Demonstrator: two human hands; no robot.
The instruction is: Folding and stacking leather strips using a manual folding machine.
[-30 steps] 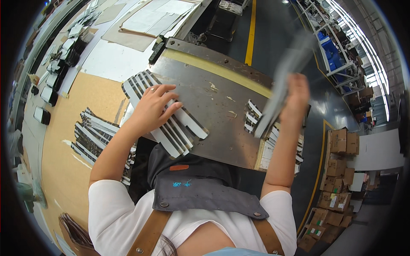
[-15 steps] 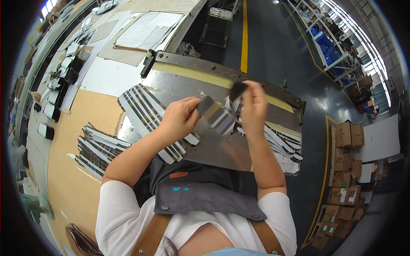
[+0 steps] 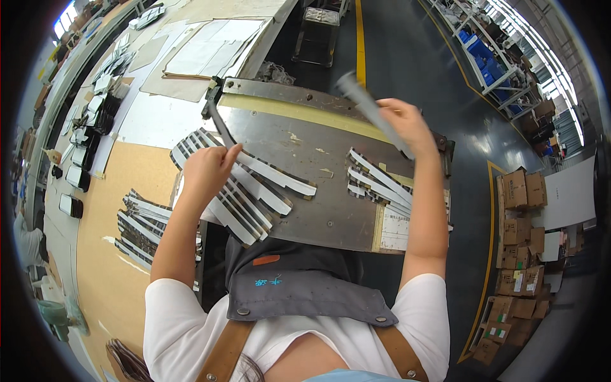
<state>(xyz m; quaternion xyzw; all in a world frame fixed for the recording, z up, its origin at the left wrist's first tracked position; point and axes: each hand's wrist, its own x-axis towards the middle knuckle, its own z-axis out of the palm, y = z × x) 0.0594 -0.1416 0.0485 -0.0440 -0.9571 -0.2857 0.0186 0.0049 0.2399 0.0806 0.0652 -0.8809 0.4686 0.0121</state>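
My left hand (image 3: 207, 170) is closed at the left of the metal plate (image 3: 299, 223), over a fanned row of pale strips with dark-patterned edges (image 3: 245, 210). From its thumb and fingers a dark narrow strip (image 3: 221, 124) runs up toward the plate's far left corner. Raised over the right part of the plate, my right hand (image 3: 407, 124) grips a long grey strip (image 3: 372, 108), tilted and blurred by motion. Below that hand, a smaller fan of similar strips (image 3: 379, 181) lies on the plate, partly hidden by my right forearm.
Another pile of strips (image 3: 140, 223) rests on the tan board (image 3: 121, 172) to my left. Paper sheets (image 3: 216, 48) and dark-edged pieces (image 3: 95, 111) cover the far bench. Cardboard boxes (image 3: 525, 191) stand on the right, past a floor aisle (image 3: 407, 57).
My hands have moved apart; the striped pieces between them are no longer there. My left hand went left over the fan, and my right hand went up and right with a grey strip.
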